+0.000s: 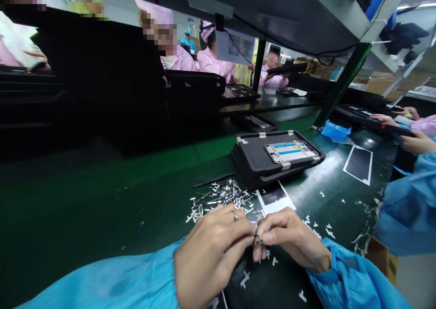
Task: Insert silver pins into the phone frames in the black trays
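My left hand [214, 250], with a ring on one finger, is closed in a pinch at the front of the bench. Its fingertips meet those of my right hand [289, 234], which is pinched too. Between them sits a small dark strip-like part [258, 240] with a greyish end; its exact kind is too small to make out. Just beyond my left hand lies a heap of small black-and-white strip pieces [231, 193]. A white-edged sheet with a black middle [274, 198] lies behind my fingers. Loose white T-shaped scraps [244, 279] are scattered around both hands.
Stacked black foam trays [252, 164] hold a phone frame [291, 152] with blue strips. Another black sheet [359, 164] and a blue packet [335, 131] lie right. A green post [344, 84] supports the overhead shelf. A co-worker's hands [420, 141] are at far right.
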`<state>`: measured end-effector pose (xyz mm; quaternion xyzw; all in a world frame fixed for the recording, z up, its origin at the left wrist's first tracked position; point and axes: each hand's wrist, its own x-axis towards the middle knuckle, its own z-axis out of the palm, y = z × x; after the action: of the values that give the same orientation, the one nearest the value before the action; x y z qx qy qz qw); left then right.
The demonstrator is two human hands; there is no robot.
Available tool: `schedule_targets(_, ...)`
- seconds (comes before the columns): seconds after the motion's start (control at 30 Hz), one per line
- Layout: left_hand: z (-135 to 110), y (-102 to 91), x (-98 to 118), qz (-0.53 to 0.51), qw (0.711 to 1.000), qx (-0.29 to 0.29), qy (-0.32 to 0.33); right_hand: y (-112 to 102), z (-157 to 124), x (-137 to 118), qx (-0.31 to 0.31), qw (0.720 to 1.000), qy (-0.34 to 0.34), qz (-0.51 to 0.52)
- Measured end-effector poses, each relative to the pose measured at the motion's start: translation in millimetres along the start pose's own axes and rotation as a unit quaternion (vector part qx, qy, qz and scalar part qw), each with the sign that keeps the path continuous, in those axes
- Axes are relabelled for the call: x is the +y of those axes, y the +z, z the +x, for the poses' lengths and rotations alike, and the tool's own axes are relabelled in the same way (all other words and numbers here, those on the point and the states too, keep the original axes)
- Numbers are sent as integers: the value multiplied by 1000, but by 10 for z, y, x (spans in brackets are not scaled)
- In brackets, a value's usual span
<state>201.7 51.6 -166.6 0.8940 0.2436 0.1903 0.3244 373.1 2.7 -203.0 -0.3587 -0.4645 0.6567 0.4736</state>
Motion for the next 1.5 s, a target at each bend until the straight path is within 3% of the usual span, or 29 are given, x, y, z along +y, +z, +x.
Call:
schedule_targets(0.2,71,-37,83,-149,982,-33,-114,49,-39,38,54,991,-31,-120)
schedule_targets(0.33,31,-133,37,-198,962,-28,-188,47,-175,4,123,946,-62,-293)
schedule_targets(0.43,-112,-240,-16,-211,952,-22,-220,-87,-390,4,180,879,-85,-433)
schedule_targets(0.57,-328,-357,-62,-226,942,-16,-248,-422,-698,110,243,761,-132,-586)
schedule_targets(0.7,-440,-417,-49,-225,934,-33,-276,-638,-855,220,253,650,-153,-700)
schedule_targets(0.83,-519,-393,-22,-165,937,-27,-307,-563,-799,267,226,590,-170,-757)
schedule_targets(1.0,-684,-302,-118,-50,959,-35,-278,-226,-578,324,167,571,-200,-779)
schedule_targets(1.13,-764,-230,-212,-4,974,-22,-223,116,-438,301,120,579,-257,-764)
schedule_targets(1.23,-768,-168,-233,25,980,-2,-199,362,-357,233,54,594,-264,-758)
schedule_targets(1.3,-755,-126,-229,61,981,17,-182,507,-301,213,25,589,-279,-758)
schedule_targets(1.5,-727,-74,-203,193,972,90,-95,791,-148,361,99,559,-378,-731)
